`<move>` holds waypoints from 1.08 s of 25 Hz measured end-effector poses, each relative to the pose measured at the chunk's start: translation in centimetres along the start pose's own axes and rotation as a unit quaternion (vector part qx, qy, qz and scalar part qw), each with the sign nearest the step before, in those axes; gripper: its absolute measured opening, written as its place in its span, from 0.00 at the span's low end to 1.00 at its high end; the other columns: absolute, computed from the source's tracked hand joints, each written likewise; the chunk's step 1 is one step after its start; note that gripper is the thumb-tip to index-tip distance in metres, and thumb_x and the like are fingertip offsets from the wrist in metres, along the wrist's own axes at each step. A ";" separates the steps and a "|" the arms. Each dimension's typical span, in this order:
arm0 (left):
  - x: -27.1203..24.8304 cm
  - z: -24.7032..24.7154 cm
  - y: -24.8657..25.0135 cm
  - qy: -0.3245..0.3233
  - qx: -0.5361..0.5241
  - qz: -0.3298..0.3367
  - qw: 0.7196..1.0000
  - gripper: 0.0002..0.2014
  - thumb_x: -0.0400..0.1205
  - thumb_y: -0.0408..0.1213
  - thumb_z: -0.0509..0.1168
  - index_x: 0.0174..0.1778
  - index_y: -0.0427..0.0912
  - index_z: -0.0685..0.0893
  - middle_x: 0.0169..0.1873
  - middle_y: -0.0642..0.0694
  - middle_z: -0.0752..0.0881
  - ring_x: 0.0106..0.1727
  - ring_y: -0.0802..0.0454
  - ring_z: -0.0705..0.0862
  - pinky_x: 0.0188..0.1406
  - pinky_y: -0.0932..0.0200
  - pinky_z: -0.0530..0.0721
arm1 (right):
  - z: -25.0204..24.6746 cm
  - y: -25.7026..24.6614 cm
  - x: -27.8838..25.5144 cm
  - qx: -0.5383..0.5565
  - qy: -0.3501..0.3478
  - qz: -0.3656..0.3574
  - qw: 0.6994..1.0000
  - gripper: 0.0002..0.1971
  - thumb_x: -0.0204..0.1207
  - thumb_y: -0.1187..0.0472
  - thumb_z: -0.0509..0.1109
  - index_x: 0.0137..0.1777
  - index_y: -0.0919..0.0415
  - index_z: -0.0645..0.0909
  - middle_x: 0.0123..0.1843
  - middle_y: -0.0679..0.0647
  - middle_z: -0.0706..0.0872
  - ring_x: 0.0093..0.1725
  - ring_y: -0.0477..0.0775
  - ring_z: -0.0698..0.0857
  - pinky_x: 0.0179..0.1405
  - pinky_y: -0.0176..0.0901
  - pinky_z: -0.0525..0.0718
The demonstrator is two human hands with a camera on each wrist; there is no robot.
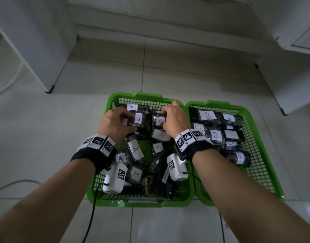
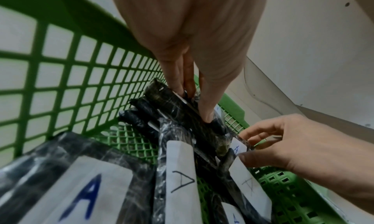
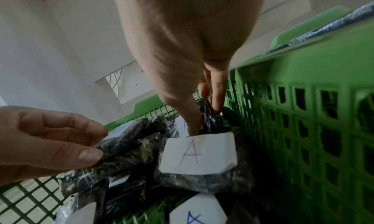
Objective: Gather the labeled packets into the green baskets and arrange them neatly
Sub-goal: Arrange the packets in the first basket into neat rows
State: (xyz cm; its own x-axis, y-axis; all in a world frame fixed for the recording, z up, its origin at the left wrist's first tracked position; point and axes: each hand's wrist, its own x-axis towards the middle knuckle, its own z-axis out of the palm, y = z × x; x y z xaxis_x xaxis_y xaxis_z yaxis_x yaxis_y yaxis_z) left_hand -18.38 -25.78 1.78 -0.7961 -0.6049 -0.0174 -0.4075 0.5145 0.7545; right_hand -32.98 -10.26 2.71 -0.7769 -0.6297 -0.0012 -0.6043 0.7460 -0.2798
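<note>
Two green baskets stand side by side on the floor. The left basket (image 1: pixel 105 195) holds several black packets with white "A" labels; the right basket (image 1: pixel 266 172) holds several marked "B" (image 1: pixel 207 115). My left hand (image 1: pixel 115 122) grips an "A" packet (image 1: pixel 139 120) at the far end of the left basket, thumb below and fingers on top; the left wrist view shows those fingers on the dark packet (image 2: pixel 182 109). My right hand (image 1: pixel 173 118) pinches the neighbouring "A" packet (image 1: pixel 158 121), seen in the right wrist view (image 3: pixel 198 155) beside the basket wall (image 3: pixel 303 115).
Loose "A" packets (image 1: pixel 135 149) lie jumbled in the near half of the left basket. White cabinets stand at the left (image 1: pixel 36 41) and right (image 1: pixel 291 76) on the tiled floor. Cables trail from both wrist cameras toward me.
</note>
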 end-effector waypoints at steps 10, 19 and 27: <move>0.2 0.1 -0.5 0.001 -0.020 0.008 1.000 0.17 0.68 0.37 0.83 0.50 0.48 0.86 0.45 0.57 0.85 0.43 0.66 0.81 0.42 0.75 0.78 | -1.4 0.2 2.6 0.218 0.063 0.095 0.969 0.08 0.71 0.68 0.82 0.46 0.55 0.92 0.46 0.47 0.92 0.44 0.40 0.87 0.43 0.25 0.80; 0.4 0.4 -0.9 0.016 0.000 0.022 1.000 0.16 0.67 0.39 0.83 0.48 0.46 0.88 0.42 0.55 0.87 0.36 0.68 0.78 0.35 0.76 0.74 | 0.2 0.9 2.1 0.046 0.067 -0.025 0.996 0.04 0.78 0.62 0.78 0.46 0.61 0.92 0.48 0.54 0.90 0.46 0.48 0.83 0.58 0.38 0.84; 0.2 0.2 -0.6 0.010 -0.002 0.003 1.000 0.16 0.67 0.40 0.83 0.48 0.48 0.88 0.41 0.58 0.85 0.38 0.66 0.78 0.35 0.73 0.74 | -2.1 0.0 0.0 0.023 -0.050 -0.063 0.997 0.11 0.67 0.56 0.84 0.45 0.53 0.86 0.44 0.46 0.84 0.46 0.48 0.83 0.53 0.46 0.87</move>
State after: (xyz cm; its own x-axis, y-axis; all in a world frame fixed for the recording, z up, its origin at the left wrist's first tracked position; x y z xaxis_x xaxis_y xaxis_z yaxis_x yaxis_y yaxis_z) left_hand -18.43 -26.05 1.18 -0.7895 -0.6138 -0.0005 -0.4010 0.5151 0.7575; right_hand -33.41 -9.81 4.76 -0.6727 -0.7376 -0.0588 -0.6852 0.6510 -0.3268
